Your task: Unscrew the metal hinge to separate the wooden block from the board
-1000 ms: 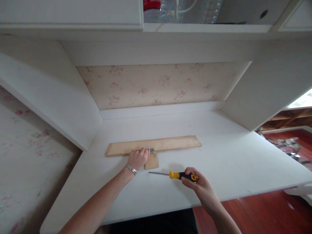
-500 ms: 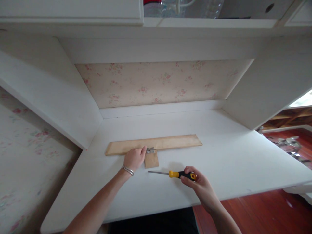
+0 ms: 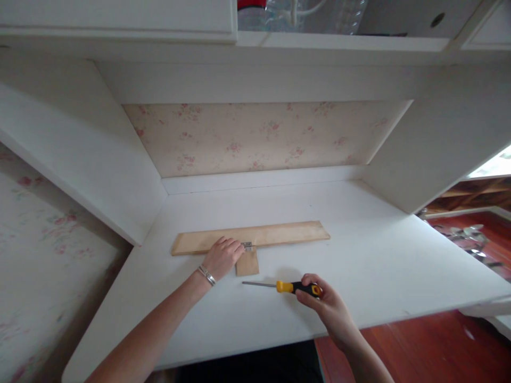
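A long, pale wooden board (image 3: 287, 232) lies across the white tabletop. A small wooden block (image 3: 248, 263) sits against its front edge. The metal hinge (image 3: 248, 245) bridges the two pieces. My left hand (image 3: 223, 259), with silver bangles at the wrist, is over the board beside the hinge's left end. Its fingers are bent and close together at the hinge, and whatever may be between the fingertips is hidden. In my right hand (image 3: 325, 300) is a yellow and black screwdriver (image 3: 284, 286), gripped by the handle. Its shaft points left, in front of the block and apart from it.
The white tabletop (image 3: 379, 255) runs between two side panels, the left panel (image 3: 88, 133) and the right panel (image 3: 423, 138). Overhead, a cabinet shelf (image 3: 343, 41) holds clear plastic items. A reddish floor (image 3: 399, 346) shows beyond the front edge.
My left hand has turned over, with its back upward and its fingers reaching over the hinge's left end. The screwdriver and my right hand have stayed nearly still.
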Tool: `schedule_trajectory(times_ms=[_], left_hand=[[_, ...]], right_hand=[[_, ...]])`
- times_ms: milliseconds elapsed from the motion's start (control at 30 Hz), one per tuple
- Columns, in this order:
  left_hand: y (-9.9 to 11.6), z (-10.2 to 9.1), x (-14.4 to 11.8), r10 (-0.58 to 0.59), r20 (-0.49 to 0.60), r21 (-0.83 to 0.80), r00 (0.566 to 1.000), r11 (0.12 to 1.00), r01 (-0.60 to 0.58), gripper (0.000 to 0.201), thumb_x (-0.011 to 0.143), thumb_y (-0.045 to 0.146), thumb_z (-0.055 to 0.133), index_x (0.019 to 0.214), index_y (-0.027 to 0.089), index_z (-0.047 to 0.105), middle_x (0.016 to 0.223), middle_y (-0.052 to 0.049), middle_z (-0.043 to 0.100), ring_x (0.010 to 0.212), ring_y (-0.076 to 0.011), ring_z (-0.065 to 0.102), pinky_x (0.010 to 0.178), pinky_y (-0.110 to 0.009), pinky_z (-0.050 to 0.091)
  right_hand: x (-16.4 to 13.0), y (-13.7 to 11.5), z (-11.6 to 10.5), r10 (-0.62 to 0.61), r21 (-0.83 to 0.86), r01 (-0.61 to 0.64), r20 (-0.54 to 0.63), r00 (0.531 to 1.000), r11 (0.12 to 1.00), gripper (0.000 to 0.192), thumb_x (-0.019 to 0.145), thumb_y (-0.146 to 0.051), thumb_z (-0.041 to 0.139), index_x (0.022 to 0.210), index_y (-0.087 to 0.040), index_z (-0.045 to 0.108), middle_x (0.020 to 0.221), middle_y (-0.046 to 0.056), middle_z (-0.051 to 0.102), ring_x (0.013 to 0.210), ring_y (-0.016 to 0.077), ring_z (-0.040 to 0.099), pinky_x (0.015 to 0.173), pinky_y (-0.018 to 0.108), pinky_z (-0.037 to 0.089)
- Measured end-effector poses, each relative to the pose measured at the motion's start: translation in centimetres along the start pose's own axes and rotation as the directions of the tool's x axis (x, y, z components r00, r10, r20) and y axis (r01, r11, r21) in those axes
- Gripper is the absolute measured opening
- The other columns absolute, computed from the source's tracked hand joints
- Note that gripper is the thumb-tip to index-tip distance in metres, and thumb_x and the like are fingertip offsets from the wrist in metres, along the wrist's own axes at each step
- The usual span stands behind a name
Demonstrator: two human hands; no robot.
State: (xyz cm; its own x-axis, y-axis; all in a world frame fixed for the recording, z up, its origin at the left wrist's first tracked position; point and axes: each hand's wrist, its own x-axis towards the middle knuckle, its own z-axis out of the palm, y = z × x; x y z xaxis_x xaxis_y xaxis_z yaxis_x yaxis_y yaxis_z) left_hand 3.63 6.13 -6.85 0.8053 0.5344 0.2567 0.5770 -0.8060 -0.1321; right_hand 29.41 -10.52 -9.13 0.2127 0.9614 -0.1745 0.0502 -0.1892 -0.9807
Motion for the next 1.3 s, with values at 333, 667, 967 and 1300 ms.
schedule_trajectory(times_ms=[333,667,967,1300], left_hand=[[1.1,0.6,-0.5,-0.497,-0.133,-0.307,0.858,0.843,0.441,0.031,0.093,0.040,0.039,0.085,0.020,0.061,0.083,-0.003,0.063,0.070,-0.0126,0.058,0.062,-0.024,0.039],[-15.6,1.7,-5.3,-0.821,0.076,-0.365,0.565,0.505,0.782,0.023,0.082,0.034,0.054,0.094,0.021,0.068,0.092,-0.002,0.070,0.080,-0.0166,0.064,0.078,-0.026,0.046],[-23.0,4.1,-9.1,-0.894,0.180,-0.075,0.410,0.403,0.912,0.031,0.079,0.043,0.054,0.098,0.024,0.069,0.104,-0.005,0.069,0.092,-0.0237,0.062,0.075,-0.030,0.045],[-22.8,4.4,-10.4,-0.921,0.150,-0.236,0.359,0.319,0.918,0.036,0.080,0.043,0.051,0.103,0.020,0.068,0.099,-0.006,0.070,0.090,-0.0227,0.062,0.076,-0.028,0.045]], right_hand=[[0.5,-1.2,-1.0,0.031,0.150,-0.003,-0.184,0.982,0.989,0.036,0.067,-0.035,0.075,0.095,-0.022,0.058,0.083,-0.001,0.055,0.075,0.0151,0.053,0.068,0.027,0.046],[2.1,-3.8,1.1,0.051,0.426,0.138,-0.403,0.914,0.894,0.037,0.064,-0.031,0.078,0.099,-0.024,0.065,0.102,0.002,0.062,0.085,0.0138,0.058,0.065,0.018,0.051],[1.5,-2.9,1.8,0.118,0.443,0.063,-0.369,0.922,0.894,0.037,0.061,-0.029,0.080,0.094,-0.024,0.066,0.101,0.001,0.061,0.086,0.0148,0.059,0.067,0.018,0.053],[2.4,-5.7,2.9,-0.100,0.273,0.248,-0.460,0.883,0.930,0.036,0.069,-0.030,0.074,0.103,-0.026,0.062,0.110,0.003,0.062,0.107,0.0217,0.056,0.096,0.039,0.044]])
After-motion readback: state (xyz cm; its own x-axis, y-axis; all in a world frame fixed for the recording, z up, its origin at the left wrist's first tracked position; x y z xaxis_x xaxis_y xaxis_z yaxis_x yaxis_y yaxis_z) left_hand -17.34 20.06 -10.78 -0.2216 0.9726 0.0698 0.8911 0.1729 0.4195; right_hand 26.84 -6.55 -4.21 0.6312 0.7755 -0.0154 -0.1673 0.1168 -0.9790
